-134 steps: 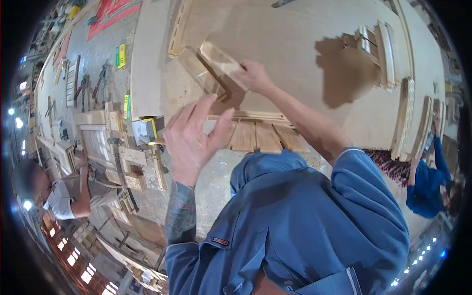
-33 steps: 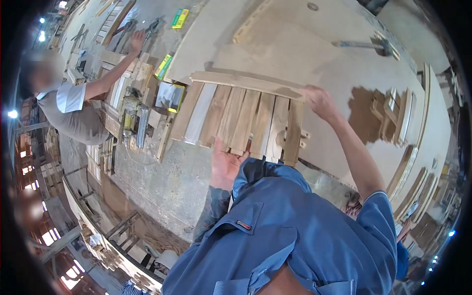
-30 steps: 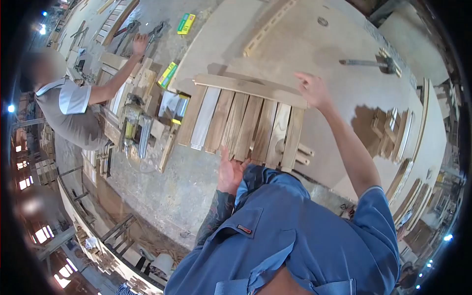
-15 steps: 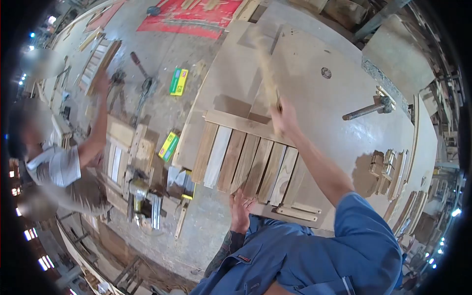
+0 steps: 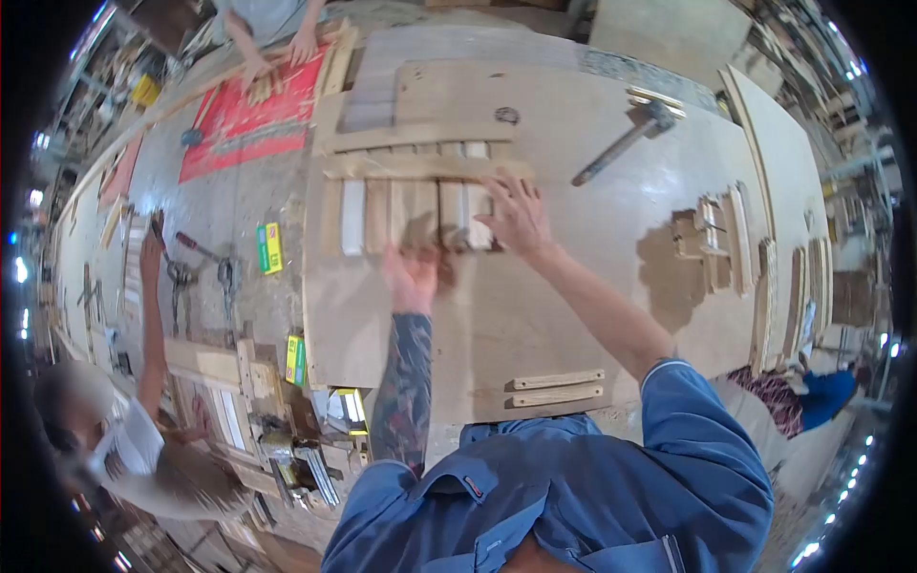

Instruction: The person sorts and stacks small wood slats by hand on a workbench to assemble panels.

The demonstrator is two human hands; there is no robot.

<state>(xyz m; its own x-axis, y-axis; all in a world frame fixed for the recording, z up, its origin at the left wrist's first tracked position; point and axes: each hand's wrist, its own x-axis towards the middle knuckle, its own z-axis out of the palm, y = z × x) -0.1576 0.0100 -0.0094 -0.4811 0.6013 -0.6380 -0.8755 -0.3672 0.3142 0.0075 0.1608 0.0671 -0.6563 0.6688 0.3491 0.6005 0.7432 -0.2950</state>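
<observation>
1. Head view, setting: workshop, pale wooden counter (image 5: 592, 224). A co-worker (image 5: 134, 439) is off to the left; another person's hands are over a red sheet (image 5: 253, 119), far left.
2. Head view, workpiece: row of wooden slats (image 5: 377, 218) lies flat on the counter, in front of the chest. A crossbar (image 5: 382, 168) runs across them, with a thin strip (image 5: 420, 137) past it.
3. Left hand (image 5: 413, 277): at the near slat ends, palm partly up. Fingers blurred, so can't tell whether the grip is closed on a slat.
4. Right hand (image 5: 521, 218): grip wide, fingers spread over the right-end slats, tips by the crossbar. Not clamped on anything.
5. Nearby: hammer (image 5: 616, 146) to the right, two drilled strips (image 5: 556, 388) by the near edge.
6. Handling, my read: keep slats flat, near ends even, gaps uniform. Light side pressure from the right, left hand steadying the near ends. Push too hard and they'd likely skew or ride up. Check that the crossbar sits square before trusting the alignment.
</observation>
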